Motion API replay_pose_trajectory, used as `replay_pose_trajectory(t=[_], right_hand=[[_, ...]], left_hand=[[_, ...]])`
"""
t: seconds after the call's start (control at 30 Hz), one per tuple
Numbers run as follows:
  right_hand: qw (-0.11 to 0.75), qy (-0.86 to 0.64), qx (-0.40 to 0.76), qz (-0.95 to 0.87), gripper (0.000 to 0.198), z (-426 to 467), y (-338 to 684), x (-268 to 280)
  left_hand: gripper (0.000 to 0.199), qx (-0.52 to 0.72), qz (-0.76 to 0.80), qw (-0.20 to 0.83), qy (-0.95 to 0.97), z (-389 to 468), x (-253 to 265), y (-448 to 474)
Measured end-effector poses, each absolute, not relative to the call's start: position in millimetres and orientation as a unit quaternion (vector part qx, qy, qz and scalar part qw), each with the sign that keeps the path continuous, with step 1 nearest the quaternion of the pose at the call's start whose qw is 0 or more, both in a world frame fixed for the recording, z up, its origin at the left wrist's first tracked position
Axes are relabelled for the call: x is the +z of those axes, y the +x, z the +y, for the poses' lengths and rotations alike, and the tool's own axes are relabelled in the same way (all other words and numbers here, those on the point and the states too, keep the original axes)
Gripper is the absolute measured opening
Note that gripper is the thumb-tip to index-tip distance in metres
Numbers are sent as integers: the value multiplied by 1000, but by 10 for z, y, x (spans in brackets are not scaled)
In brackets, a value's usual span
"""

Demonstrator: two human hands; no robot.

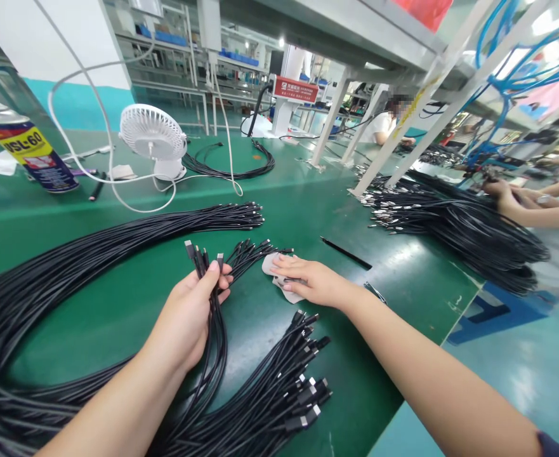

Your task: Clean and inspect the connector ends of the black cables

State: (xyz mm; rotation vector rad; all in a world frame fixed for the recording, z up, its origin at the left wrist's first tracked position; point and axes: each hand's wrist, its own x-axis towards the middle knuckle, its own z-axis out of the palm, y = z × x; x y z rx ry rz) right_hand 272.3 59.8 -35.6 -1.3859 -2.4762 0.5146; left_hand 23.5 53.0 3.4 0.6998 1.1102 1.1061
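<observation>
My left hand [197, 298] is closed around a few black cables [216, 343], their plugs sticking up above the thumb. My right hand [315, 279] lies low over the table with its fingers on a crumpled white cloth [272, 263], gripping it. Just behind my left hand, more thin black cable ends [250, 254] point towards the cloth. A thick bundle of black cables [131, 238] curves along the left side. In front, a bunch of cable ends with flat plugs [302, 393] fans out to the right.
On the green table [298, 197] stand a white fan [151, 136] and a spray can [32, 146]. A black pen [346, 252] lies beyond my right hand. White posts [379, 146] and a large cable pile [455, 216] are at right, where another person's hands [512, 197] work.
</observation>
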Motion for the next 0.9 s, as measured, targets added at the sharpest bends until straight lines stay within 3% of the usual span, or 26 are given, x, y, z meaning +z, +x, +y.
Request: replay_pose_trajectory(t=[0.13, 0.3, 0.53, 0.9], right_hand=[[89, -373, 260, -886, 50, 672, 2509, -298], [-24, -262, 376, -889, 43, 699, 2263, -33], [-80, -245, 392, -883, 63, 509, 2387, 106], [22, -301, 344, -889, 51, 222, 2923, 73]], left_hand=[[44, 494, 485, 656, 300, 529, 48, 246], [45, 493, 491, 658, 290, 524, 43, 256], [40, 486, 494, 654, 305, 516, 18, 250], [39, 475, 502, 651, 314, 507, 67, 264]])
